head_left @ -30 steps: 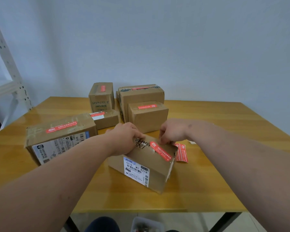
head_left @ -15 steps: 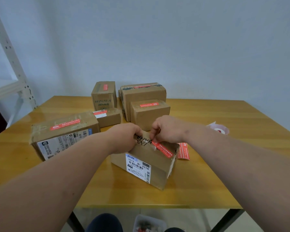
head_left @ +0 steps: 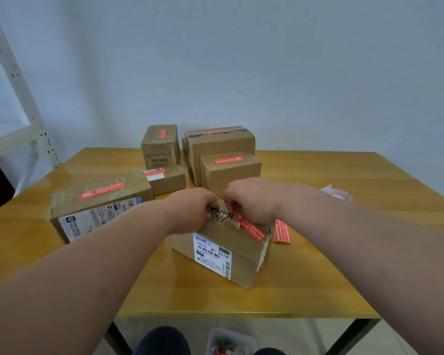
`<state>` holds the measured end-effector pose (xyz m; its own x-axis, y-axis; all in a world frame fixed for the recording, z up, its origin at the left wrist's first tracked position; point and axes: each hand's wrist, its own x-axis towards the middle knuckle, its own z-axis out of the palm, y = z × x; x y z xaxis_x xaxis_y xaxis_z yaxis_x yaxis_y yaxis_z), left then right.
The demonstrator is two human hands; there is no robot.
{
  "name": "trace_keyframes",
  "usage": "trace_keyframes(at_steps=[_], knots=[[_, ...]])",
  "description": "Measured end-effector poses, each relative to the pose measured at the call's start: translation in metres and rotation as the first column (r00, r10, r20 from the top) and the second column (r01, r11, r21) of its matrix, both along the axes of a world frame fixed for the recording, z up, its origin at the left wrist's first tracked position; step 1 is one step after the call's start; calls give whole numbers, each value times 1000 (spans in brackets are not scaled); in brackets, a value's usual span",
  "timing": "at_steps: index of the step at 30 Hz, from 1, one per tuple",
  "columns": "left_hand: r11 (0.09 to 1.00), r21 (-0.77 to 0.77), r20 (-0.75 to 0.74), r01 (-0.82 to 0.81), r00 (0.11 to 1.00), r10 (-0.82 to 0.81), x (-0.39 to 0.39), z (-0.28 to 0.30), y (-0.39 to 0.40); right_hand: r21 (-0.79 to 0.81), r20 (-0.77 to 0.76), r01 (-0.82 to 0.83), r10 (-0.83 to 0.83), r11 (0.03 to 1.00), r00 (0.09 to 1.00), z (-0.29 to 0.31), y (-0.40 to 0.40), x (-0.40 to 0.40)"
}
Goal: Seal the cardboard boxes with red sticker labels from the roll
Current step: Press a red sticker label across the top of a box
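Since a second earlier, both hands had closed together over the nearest cardboard box (head_left: 223, 248): left hand (head_left: 190, 210) gripped its top, right hand (head_left: 250, 201) apparently pressed the red sticker label (head_left: 250, 228) down, nearly sealing it.

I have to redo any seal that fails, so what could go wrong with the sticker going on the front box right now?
The red sticker lies slanted across the front box, so it may grip one flap poorly. The right hand and left hand crowd its upper end, so I cannot tell whether that end is pressed flat; it may lift or crease. The loose sticker strip lies right beside the box and could be dragged or snagged.
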<state>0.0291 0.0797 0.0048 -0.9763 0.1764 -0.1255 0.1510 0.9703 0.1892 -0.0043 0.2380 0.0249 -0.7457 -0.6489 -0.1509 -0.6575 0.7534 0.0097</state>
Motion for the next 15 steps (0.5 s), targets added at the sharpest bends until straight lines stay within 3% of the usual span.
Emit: trace_keyframes(at_steps=[8, 13, 15], knots=[[1000, 17, 1, -2, 1000, 2, 1, -1, 0, 6, 24, 30, -31, 1000, 999, 6, 4, 8], [999, 35, -1, -6, 1000, 6, 1, -4, -2, -233, 178, 183, -143, 955, 974, 1, 12, -2], [999, 41, 4, -5, 1000, 5, 1, -4, -3, -211, 208, 194, -149, 958, 967, 0, 13, -4]])
